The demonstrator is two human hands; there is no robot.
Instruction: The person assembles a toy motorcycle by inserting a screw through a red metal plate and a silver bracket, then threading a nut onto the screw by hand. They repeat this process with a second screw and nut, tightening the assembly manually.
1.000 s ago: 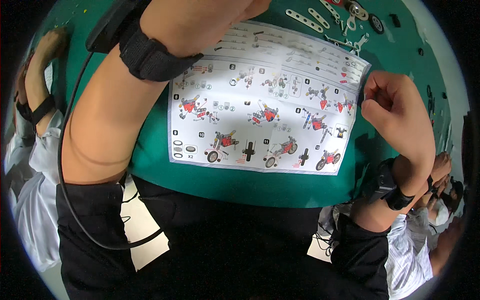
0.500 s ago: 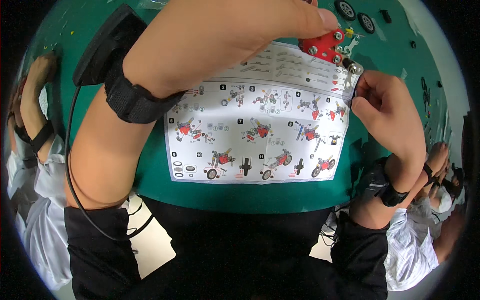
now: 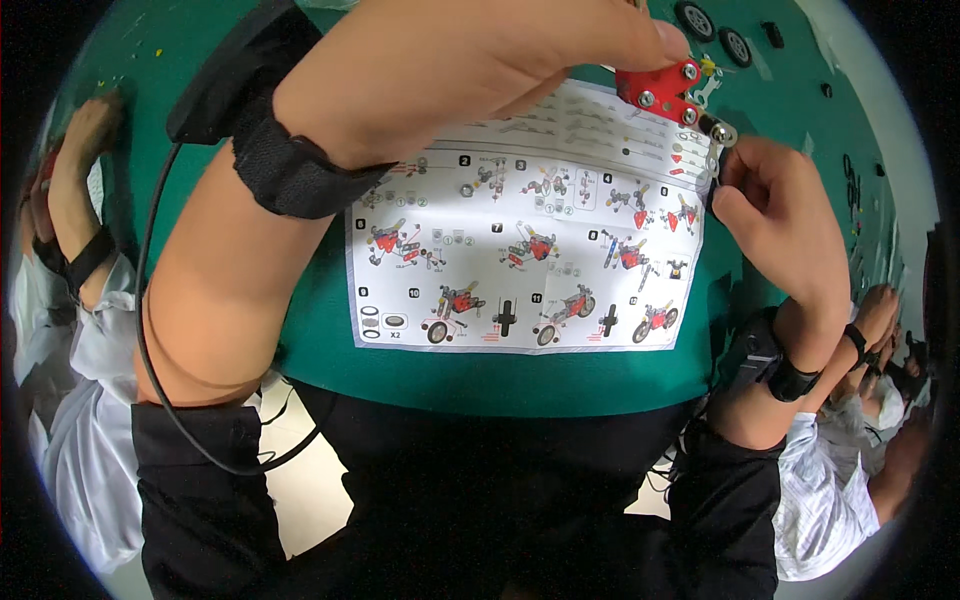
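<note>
"Where's the red plate assembly [image 3: 655, 88]?"

"Over the upper right part of the instruction sheet [image 3: 520, 285], in the left hand [image 3: 545, 50], its grip grasping with the thumb on the plate's edge. The right hand [image 3: 785, 210] curls by the silver link [image 3: 714, 160]; whether that grip holds anything, nobody can tell."

"Any risk?"

"A slack thumb could let it twist or drop."

"Materials?"

"Flat glossy plate, round metal bolts [image 3: 646, 99], creased paper, smooth green worktop [image 3: 480, 385], black-tyred wheels [image 3: 735, 46] beyond."
</note>
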